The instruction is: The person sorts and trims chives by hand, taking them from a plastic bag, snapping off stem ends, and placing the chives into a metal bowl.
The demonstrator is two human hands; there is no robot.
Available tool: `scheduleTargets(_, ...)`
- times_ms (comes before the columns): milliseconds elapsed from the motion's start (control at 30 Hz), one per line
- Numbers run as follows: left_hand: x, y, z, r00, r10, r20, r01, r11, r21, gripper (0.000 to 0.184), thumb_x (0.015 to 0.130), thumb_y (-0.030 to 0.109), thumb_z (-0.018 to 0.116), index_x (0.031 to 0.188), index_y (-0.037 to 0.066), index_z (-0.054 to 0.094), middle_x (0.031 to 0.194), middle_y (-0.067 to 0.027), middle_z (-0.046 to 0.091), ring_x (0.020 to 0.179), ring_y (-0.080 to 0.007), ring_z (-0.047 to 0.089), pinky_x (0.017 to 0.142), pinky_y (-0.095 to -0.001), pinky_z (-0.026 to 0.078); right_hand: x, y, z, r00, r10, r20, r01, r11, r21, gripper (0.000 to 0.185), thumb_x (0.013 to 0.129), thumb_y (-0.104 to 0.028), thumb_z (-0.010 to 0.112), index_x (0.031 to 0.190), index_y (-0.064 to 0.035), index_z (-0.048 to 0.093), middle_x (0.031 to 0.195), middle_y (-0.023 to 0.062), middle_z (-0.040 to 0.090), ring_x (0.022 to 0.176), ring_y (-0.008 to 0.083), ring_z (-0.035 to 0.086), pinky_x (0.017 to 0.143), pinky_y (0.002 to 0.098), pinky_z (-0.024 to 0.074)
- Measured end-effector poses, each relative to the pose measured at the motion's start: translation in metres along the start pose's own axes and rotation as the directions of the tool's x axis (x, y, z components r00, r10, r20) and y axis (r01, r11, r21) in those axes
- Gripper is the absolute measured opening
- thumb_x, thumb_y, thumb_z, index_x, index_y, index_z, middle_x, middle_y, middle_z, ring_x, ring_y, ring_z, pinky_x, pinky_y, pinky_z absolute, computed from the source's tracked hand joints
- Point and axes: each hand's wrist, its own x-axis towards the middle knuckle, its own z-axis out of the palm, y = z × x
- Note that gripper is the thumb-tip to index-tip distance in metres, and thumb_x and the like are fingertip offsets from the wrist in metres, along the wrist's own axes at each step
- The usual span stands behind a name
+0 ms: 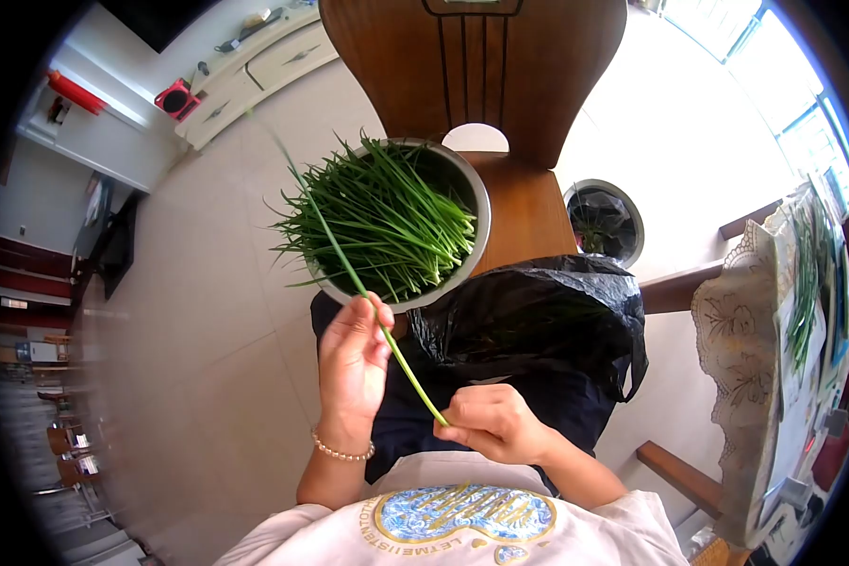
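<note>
A single long green chive (407, 371) runs slantwise between my two hands. My left hand (351, 354), with a beaded bracelet at the wrist, is closed with thumb and fingers around its middle. My right hand (495, 423) pinches the lower end, fingers curled. The leafy tip reaches up past the pile of chives (387, 222), which fills a round metal bowl (482, 212) just beyond my left hand. Pale cut ends in the pile face right. A black plastic bag (575, 292) lies open over my lap, with some dark green leaves dimly visible inside.
The bowl rests on the seat of a wooden chair (528, 208). A lined bin (638, 226) stands on the floor to its right. At far right is a table with a lace cloth (740, 311) and more green leaves (802, 302). A white cabinet (255, 80) stands upper left.
</note>
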Motion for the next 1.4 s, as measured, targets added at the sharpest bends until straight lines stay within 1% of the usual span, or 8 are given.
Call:
scheduleTargets(167,0.001,-0.002,0.004,0.994,0.103,-0.029,-0.104,0.994,-0.019,0.013,0.088,0.016,0.05,0.096,0.005,0.052,0.076,-0.0001,0.05,0.065,-0.005,0.043,0.052,-0.0165,0.037,-0.002,-0.003,-0.005,1.0,-0.012,0.004,0.012,1.0,-0.02,0.013,0.08,-0.013,0.06,0.079,-0.0008,0.06,0.062,0.006,0.054,0.055,0.0182,0.051,0.05,0.0268,0.0396)
scheduleTargets(267,-0.002,0.0,0.01,0.983,0.182,-0.006,-0.181,0.98,0.079,0.013,0.088,0.016,0.05,0.094,0.005,0.053,0.078,-0.0012,0.051,0.064,-0.0048,0.042,0.054,-0.0159,0.036,0.001,-0.006,0.002,0.834,0.548,0.059,-0.442,0.601,0.666,0.028,0.089,-0.025,0.05,0.086,0.0022,0.057,0.063,-0.0033,0.047,0.057,0.0041,0.042,0.05,0.0204,0.0355)
scheduleTargets(533,0.008,0.0,-0.007,0.998,0.012,-0.056,-0.016,0.997,-0.081,0.014,0.088,0.017,0.05,0.094,0.005,0.052,0.079,-0.0011,0.052,0.064,-0.0073,0.044,0.055,-0.0178,0.037,0.005,-0.004,0.004,0.823,0.562,0.085,-0.54,0.724,0.43,0.021,0.085,-0.019,0.056,0.079,0.0011,0.057,0.058,0.0003,0.046,0.053,0.009,0.042,0.049,0.0206,0.0352)
scheduleTargets(700,0.027,0.016,-0.035,0.983,0.168,-0.072,-0.179,0.967,-0.182,0.01,0.088,0.014,0.049,0.094,0.006,0.053,0.08,0.0004,0.051,0.063,-0.0048,0.044,0.053,-0.0174,0.036,0.003,-0.009,0.005,0.963,-0.27,0.023,0.271,0.958,-0.097,0.007,0.079,-0.007,0.059,0.076,-0.0014,0.057,0.07,0.0081,0.053,0.064,0.0212,0.052,0.058,0.0294,0.044)
scheduleTargets(900,0.01,0.006,-0.002,0.981,0.184,-0.052,-0.181,0.982,0.057,0.012,0.088,0.017,0.051,0.091,0.005,0.054,0.078,-0.0037,0.055,0.061,-0.0059,0.041,0.057,-0.0165,0.035,0.003,0.012,-0.02,0.76,0.611,-0.221,-0.291,0.625,0.724,0.022,0.091,-0.018,0.044,0.081,-0.0003,0.053,0.06,0.0011,0.048,0.052,0.0056,0.041,0.049,0.0182,0.0329)
scheduleTargets(1067,-0.007,-0.011,0.019,0.986,0.153,0.073,-0.167,0.946,0.279,0.014,0.087,0.018,0.052,0.089,0.004,0.053,0.075,-0.0054,0.058,0.059,-0.0051,0.041,0.057,-0.0165,0.035,0.012,0.001,-0.099,0.569,0.144,-0.81,-0.366,0.926,-0.092,0.022,0.089,-0.017,0.046,0.089,0.002,0.058,0.064,0.0041,0.053,0.056,0.0079,0.044,0.052,0.0205,0.0358)
scheduleTargets(1267,-0.019,-0.021,0.038,0.972,0.137,0.193,-0.199,0.913,0.356,0.013,0.086,0.016,0.055,0.089,0.003,0.053,0.076,-0.0074,0.06,0.062,-0.0054,0.044,0.06,-0.0172,0.037,-0.005,0.036,-0.198,0.355,-0.074,-0.932,-0.892,0.27,-0.361,0.059,0.084,-0.029,0.054,0.121,0.0115,0.035,0.117,0.0284,0.043,0.107,0.0359,0.045,0.089,0.0392,0.0381)
scheduleTargets(1400,-0.017,-0.031,0.042,0.962,0.153,0.225,-0.234,0.886,0.4,0.012,0.084,0.013,0.057,0.089,0.002,0.054,0.081,-0.0068,0.06,0.065,-0.0052,0.046,0.062,-0.0169,0.038,-0.013,0.024,-0.134,0.408,0.061,-0.911,-0.554,0.809,-0.194,0.024,0.084,-0.015,0.055,0.102,-0.0001,0.053,0.086,0.012,0.061,0.076,0.024,0.058,0.069,0.0343,0.0437)
